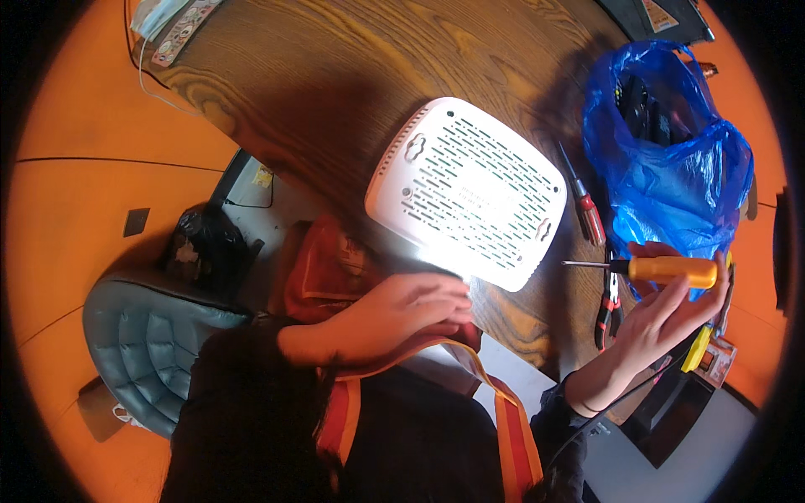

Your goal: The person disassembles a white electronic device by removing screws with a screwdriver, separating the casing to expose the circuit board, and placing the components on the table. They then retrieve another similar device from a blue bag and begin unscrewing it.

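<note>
Screwdrivers two, one in right hand

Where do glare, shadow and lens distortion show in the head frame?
Head view: strong glare bleaches the near edge of the white vented device, beside the left hand; head view: a dark shadow lies on the wooden table beyond the device; head view: the fisheye image falls to black at the corners.
</note>
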Demonstrator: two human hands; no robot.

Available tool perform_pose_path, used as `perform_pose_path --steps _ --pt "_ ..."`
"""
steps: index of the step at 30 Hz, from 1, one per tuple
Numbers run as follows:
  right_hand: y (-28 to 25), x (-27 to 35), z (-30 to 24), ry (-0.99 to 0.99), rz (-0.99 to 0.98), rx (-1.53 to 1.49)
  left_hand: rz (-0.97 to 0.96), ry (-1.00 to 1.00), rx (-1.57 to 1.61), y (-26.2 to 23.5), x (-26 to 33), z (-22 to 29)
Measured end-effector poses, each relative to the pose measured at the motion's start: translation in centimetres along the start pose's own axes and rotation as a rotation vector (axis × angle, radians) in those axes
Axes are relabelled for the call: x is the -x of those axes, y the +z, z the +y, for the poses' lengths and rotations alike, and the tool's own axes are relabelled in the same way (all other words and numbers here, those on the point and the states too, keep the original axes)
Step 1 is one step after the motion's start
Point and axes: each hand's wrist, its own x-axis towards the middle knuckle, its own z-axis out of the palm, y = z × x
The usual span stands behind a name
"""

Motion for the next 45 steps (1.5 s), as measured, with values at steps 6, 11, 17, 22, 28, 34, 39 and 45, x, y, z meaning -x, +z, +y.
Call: perform_pose_path --steps 6,11,17,22,28,34,39,45 --pt "-0.4 -0.6 0.8 0.246 -0.003 -0.453 0.359 1.356 -1.269 -1.1 1.4 1.0" --pt "0.4 0.2 0.9 0.232 -0.053 -0.437 0.796 1.143 -1.499 -3.1 -1.4 2.3" --pt "2.3 -0.4 -0.3 -0.215 -0.148 -0.389 0.622 1.119 -1.393 -2.6 -3.1 1.3" --pt "5.7 -1.5 0.2 -0.368 -0.061 -0.25 0.549 1.131 -1.419 -1.8 -3.5 -0.4" --pt "7.0 -2.4 0.7 -0.427 -0.039 -0.198 0.58 1.131 -1.485 -1.7 -4.0 -0.6" --pt "7.5 -2.5 0.8 -0.391 -0.107 -0.25 0.59 1.142 -1.51 -1.8 -4.1 -0.5" --pt "7.9 -2.6 0.1 -0.465 -0.088 -0.193 0.591 1.14 -1.502 -1.9 -4.0 -0.7" --pt "7.6 -3.0 -2.8 -0.675 -0.077 0.052 0.597 1.128 -1.507 -1.8 -3.6 -0.6"
